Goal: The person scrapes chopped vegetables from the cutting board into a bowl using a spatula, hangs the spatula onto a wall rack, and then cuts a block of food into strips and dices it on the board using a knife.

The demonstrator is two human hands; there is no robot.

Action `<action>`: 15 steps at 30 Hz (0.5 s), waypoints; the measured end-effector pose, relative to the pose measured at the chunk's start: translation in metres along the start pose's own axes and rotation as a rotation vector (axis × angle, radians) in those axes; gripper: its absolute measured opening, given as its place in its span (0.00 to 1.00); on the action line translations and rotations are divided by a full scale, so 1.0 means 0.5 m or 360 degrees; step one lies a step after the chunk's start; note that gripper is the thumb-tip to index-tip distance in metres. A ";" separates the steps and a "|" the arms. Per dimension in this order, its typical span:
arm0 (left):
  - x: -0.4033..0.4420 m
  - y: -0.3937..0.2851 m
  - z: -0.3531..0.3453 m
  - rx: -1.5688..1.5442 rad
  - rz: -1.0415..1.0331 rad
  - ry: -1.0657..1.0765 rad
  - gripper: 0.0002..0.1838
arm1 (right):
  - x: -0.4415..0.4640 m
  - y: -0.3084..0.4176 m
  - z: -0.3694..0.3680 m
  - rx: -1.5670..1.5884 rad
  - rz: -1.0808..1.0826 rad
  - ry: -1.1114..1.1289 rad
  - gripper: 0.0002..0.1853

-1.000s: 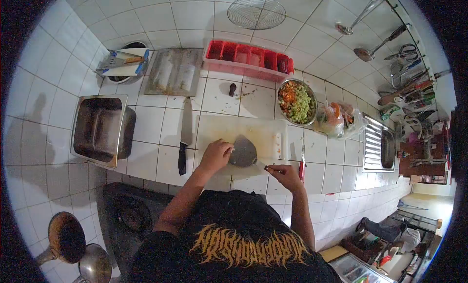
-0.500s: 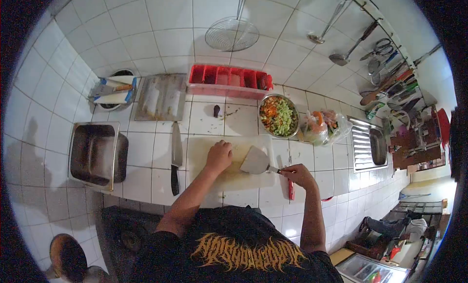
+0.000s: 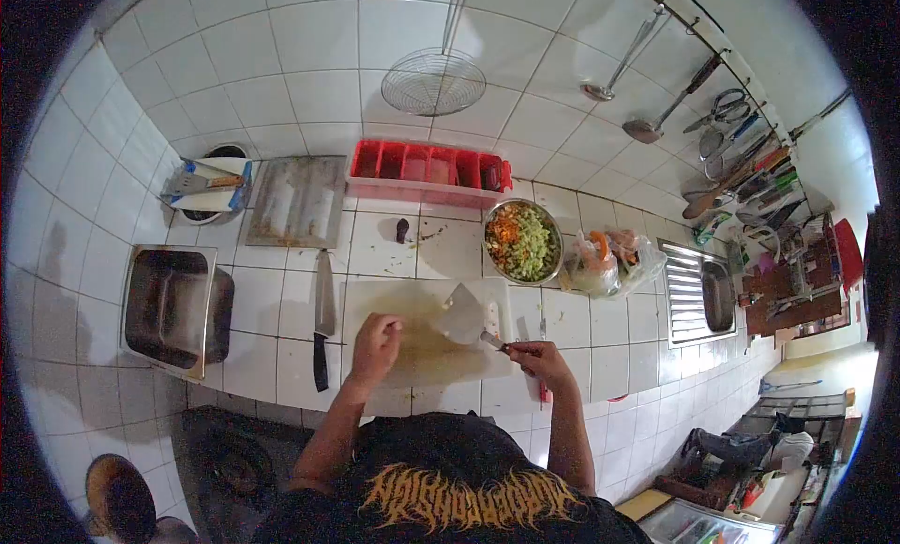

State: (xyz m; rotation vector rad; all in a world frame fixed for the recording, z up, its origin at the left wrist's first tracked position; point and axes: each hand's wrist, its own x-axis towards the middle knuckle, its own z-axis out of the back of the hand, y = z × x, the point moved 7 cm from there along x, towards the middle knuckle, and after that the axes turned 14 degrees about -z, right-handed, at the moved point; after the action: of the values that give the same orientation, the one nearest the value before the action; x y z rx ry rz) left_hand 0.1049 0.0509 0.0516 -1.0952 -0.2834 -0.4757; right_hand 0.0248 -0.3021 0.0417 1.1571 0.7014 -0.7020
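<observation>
On the tiled counter lies a pale, wet-looking cutting board (image 3: 422, 371). My right hand (image 3: 544, 364) grips the dark handle of a wide metal scraper (image 3: 462, 316), whose blade is over the board's right part. Small pale bits lie on the board beside the blade. My left hand (image 3: 377, 347) hovers by the board's left part, fingers curled in, with nothing visible between them. A large knife (image 3: 324, 305) rests left of the board, black handle toward me. Behind the board's right corner stands a metal bowl (image 3: 490, 263) of chopped orange and green vegetables.
A red compartment box (image 3: 429, 183) stands against the wall, with a dark vegetable end (image 3: 402, 230) before it. To the right are a plastic bag of vegetables (image 3: 609, 263) and a red-handled knife (image 3: 543, 357). A metal basin (image 3: 178, 310) sits left. A skimmer (image 3: 433, 82) hangs above.
My left hand has moved left and toward me, away from the middle of the board. The scraper has swung, its blade now pointing more away from me. The camera view has shifted slightly.
</observation>
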 end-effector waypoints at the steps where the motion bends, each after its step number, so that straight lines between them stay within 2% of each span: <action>1: -0.025 0.014 0.007 -0.0006 0.0003 0.0013 0.08 | -0.005 0.000 0.008 0.0064 0.0114 0.0030 0.17; 2: -0.049 0.033 0.017 0.0030 0.0080 -0.0002 0.08 | -0.010 -0.001 0.016 0.0133 0.0227 0.0056 0.18; 4: -0.078 0.038 0.014 0.0062 0.0144 0.0008 0.08 | -0.027 0.009 0.031 0.0281 0.0211 0.0101 0.18; 6: -0.090 0.047 0.007 0.0056 0.0351 0.0033 0.08 | -0.044 0.034 0.036 0.0514 0.0182 0.0190 0.19; 9: -0.063 0.007 -0.031 -0.0038 0.0282 0.0021 0.08 | -0.056 0.066 0.026 0.0783 0.0087 0.0217 0.20; 10: -0.054 -0.001 -0.045 -0.0029 0.0281 0.0034 0.08 | -0.044 0.064 0.021 0.0886 0.0171 0.0305 0.21; 12: -0.023 -0.032 -0.077 0.0126 0.0109 0.0115 0.08 | -0.043 0.061 0.021 0.0942 0.0153 0.0329 0.20; 15: 0.002 -0.070 -0.112 0.0115 0.0173 0.0114 0.08 | -0.036 0.053 0.031 0.0969 0.0101 0.0337 0.20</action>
State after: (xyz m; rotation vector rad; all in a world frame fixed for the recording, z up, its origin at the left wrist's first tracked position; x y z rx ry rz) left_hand 0.0875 -0.0128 0.0549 -1.0152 -0.1761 -0.4037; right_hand 0.0370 -0.3081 0.0744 1.8241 0.6394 -0.7702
